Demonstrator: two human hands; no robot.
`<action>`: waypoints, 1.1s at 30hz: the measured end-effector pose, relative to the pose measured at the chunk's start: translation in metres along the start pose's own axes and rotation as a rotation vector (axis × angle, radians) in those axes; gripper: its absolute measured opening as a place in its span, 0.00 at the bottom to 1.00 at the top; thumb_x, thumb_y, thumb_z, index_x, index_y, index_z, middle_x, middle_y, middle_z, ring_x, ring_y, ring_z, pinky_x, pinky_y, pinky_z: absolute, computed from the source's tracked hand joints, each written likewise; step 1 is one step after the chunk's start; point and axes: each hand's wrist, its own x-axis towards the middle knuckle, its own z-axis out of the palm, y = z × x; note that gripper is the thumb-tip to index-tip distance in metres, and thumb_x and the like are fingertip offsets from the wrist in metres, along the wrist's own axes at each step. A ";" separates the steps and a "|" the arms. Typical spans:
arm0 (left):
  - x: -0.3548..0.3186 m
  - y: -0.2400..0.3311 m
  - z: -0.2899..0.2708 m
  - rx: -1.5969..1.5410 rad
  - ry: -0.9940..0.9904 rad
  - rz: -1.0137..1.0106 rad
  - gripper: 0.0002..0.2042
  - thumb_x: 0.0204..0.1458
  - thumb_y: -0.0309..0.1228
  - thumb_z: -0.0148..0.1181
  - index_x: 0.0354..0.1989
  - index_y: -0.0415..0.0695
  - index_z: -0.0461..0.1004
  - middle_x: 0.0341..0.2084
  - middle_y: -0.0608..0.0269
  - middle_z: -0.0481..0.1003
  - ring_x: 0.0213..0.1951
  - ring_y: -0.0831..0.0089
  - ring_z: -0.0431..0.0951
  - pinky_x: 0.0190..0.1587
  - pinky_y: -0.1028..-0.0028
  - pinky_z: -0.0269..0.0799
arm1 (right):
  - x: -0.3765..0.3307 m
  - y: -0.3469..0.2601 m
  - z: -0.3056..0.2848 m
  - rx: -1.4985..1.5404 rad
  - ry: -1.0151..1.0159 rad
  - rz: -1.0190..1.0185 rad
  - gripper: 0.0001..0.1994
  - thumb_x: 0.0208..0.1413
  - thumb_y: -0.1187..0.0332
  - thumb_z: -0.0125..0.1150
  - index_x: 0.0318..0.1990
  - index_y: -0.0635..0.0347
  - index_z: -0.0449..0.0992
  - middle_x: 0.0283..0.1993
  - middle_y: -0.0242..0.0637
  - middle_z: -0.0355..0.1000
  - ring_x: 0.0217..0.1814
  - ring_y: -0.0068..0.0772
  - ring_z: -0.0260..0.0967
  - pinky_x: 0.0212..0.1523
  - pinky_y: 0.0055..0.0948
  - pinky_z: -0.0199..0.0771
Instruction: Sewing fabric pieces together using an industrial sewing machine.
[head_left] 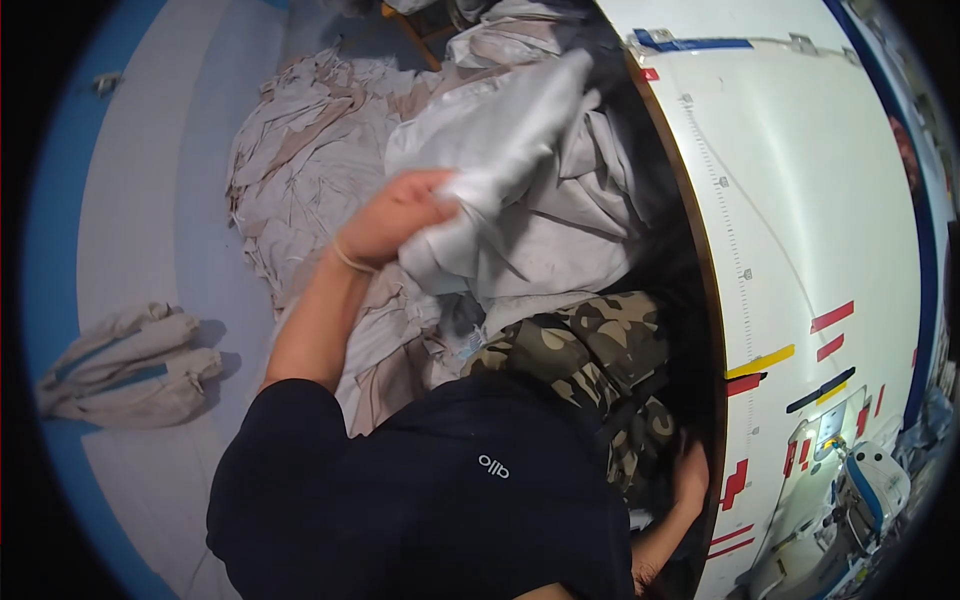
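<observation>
My left hand (402, 212) is closed on a piece of white fabric (510, 120), raised over a heap of cloth, and both are blurred by motion. The wrist carries a thin pale band. More folds of white fabric (570, 225) lie just beyond, above my camouflage-clad legs (580, 345). Low on the right, my right hand (690, 468) is beside my thigh, close to the brown table edge. Shadow obscures its fingers, so I cannot tell whether they grip anything.
Crumpled off-white and beige cloth (300, 150) is piled at the left. A grey-beige bundle (140, 365) lies farther left. On the right stands a white worktable (790, 200) with red, yellow and blue tape marks, and a sewing machine (870, 490) at its near end.
</observation>
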 end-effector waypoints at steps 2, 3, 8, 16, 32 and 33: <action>0.003 -0.009 0.042 0.114 -0.278 0.083 0.17 0.61 0.26 0.57 0.57 0.34 0.72 0.42 0.67 0.78 0.42 0.83 0.75 0.46 0.79 0.72 | 0.003 -0.065 -0.027 0.297 0.097 -0.314 0.10 0.63 0.72 0.56 0.46 0.71 0.76 0.42 0.50 0.76 0.45 0.51 0.75 0.48 0.33 0.73; 0.009 -0.021 0.065 0.100 -0.400 0.044 0.17 0.61 0.25 0.57 0.57 0.34 0.71 0.42 0.69 0.78 0.42 0.84 0.74 0.46 0.80 0.71 | 0.008 -0.083 -0.024 0.342 0.139 -0.446 0.11 0.64 0.75 0.55 0.50 0.69 0.75 0.47 0.49 0.76 0.47 0.44 0.76 0.49 0.31 0.74; -0.001 -0.091 0.155 -0.213 -0.825 -0.159 0.13 0.62 0.25 0.58 0.52 0.33 0.73 0.36 0.74 0.74 0.39 0.87 0.70 0.43 0.82 0.68 | 0.043 -0.115 0.005 1.419 -0.274 -0.196 0.30 0.71 0.51 0.44 0.72 0.61 0.52 0.63 0.55 0.65 0.60 0.42 0.70 0.58 0.38 0.73; -0.005 -0.123 0.208 -0.190 -1.380 -0.384 0.10 0.63 0.33 0.58 0.34 0.38 0.73 0.25 0.76 0.70 0.28 0.87 0.66 0.31 0.80 0.64 | 0.117 -0.174 0.017 1.364 -0.295 -0.184 0.35 0.68 0.52 0.53 0.72 0.64 0.49 0.61 0.51 0.69 0.59 0.35 0.70 0.57 0.32 0.73; 0.314 -0.090 -0.043 1.335 0.455 0.349 0.24 0.49 0.34 0.67 0.55 0.42 0.73 0.53 0.43 0.70 0.58 0.45 0.69 0.58 0.55 0.68 | 0.060 -0.170 0.024 0.547 -0.207 -0.882 0.13 0.45 0.70 0.64 0.40 0.61 0.79 0.37 0.47 0.74 0.42 0.53 0.75 0.43 0.37 0.74; 0.330 -0.096 -0.059 1.396 0.579 0.317 0.29 0.47 0.35 0.68 0.60 0.43 0.69 0.57 0.44 0.66 0.60 0.45 0.65 0.60 0.54 0.65 | 0.063 -0.169 0.030 0.650 -0.196 -0.867 0.12 0.46 0.72 0.64 0.41 0.62 0.79 0.38 0.47 0.74 0.42 0.49 0.76 0.44 0.34 0.74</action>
